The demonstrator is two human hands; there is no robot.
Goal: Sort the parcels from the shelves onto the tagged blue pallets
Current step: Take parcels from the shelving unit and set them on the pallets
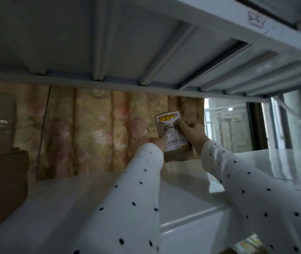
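No text can be read: print on the parcel's white and yellow label [173, 132] and a scribbled mark on the upper shelf beam [256, 20] are blurred.

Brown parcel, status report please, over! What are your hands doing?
Left hand and right hand both grip the small brown cardboard parcel with the white label. Parcel upright at the back of the white shelf. Nothing blocking the way out.

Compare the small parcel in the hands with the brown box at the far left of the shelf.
The small parcel is flat, held upright by the left hand and right hand; the brown box is bulkier and sits untouched on the shelf. The parcel shows a white label with yellow print; no label is visible on the box, which lies in shadow. Both look like brown cardboard.
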